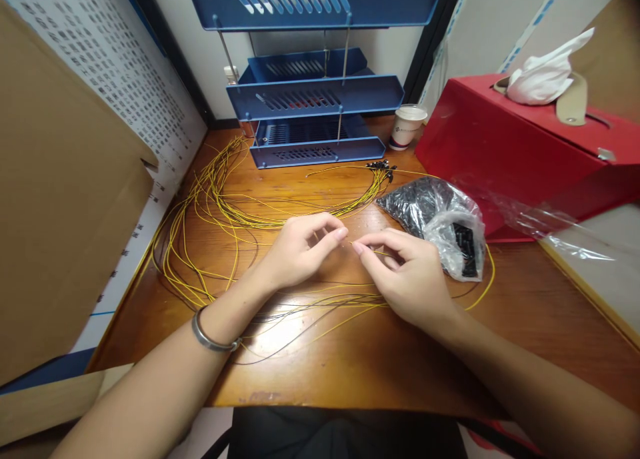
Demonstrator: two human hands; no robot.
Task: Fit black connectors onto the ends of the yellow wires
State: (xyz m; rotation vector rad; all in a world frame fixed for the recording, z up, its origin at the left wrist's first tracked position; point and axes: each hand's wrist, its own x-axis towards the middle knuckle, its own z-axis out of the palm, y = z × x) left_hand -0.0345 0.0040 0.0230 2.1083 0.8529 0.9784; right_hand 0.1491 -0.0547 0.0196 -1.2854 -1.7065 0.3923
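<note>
Over the middle of the table, my left hand (306, 247) is closed, thumb and forefinger pinched together; what lies between the tips, if anything, is too small to make out. A short gap to its right, my right hand (416, 272) pinches a thin yellow wire (381, 253) near its end, which points toward the left fingertips. A large loose bundle of yellow and dark wires (226, 209) curves round behind and left of my hands, and more strands pass below them. Small black connectors (383, 170) cap the bundle's ends at the back.
Right of my hands lies a clear plastic bag (407, 202) of small black parts. Behind stand a blue tiered tray rack (320, 154), a paper cup (407, 127) and a red tissue box (465, 152). Cardboard (65, 199) walls the left side of the wooden table (390, 372).
</note>
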